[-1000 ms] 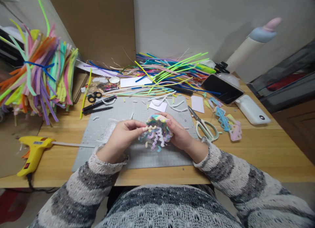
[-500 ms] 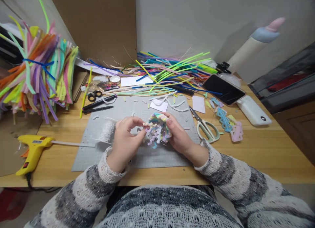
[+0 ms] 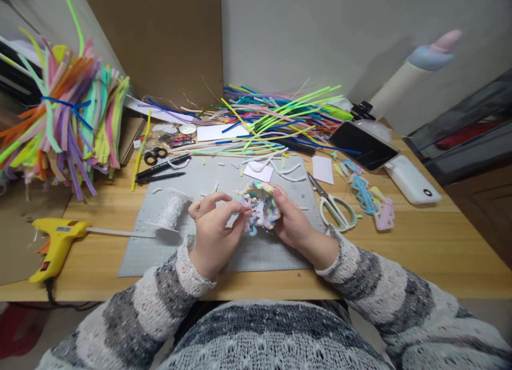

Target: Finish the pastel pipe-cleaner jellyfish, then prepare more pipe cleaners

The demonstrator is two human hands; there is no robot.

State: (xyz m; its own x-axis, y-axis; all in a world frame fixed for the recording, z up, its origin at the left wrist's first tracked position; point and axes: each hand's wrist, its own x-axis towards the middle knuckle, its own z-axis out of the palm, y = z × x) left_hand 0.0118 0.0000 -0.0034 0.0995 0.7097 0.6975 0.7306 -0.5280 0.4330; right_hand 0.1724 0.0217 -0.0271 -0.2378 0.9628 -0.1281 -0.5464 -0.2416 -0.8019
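A round pastel piece of wavy pipe cleaners [image 3: 262, 207] is held above the grey cutting mat [image 3: 160, 258]. My right hand [image 3: 294, 220] is closed on its right rim, thumb on top. At its left side, my left hand [image 3: 220, 226] pinches a lilac wavy strand of the piece between thumb and forefinger, the other fingers curled. A small light-blue curl hangs from the piece's lower edge. Just left of my left hand, a spool of white beaded trim [image 3: 170, 210] lies on the mat.
A yellow glue gun [image 3: 60, 244] lies at the left, its glue stick reaching the mat. Scissors [image 3: 336, 207], a phone [image 3: 362, 145] and a white power bank [image 3: 414, 179] lie to the right. Loose pipe cleaners [image 3: 280, 114] pile up at the back; a tied bundle [image 3: 68, 114] stands at left.
My left hand has shifted slightly right, its fingertips closer in against the pastel piece. The loose wavy strands now sit nearer the piece's middle. My right hand stays almost still.
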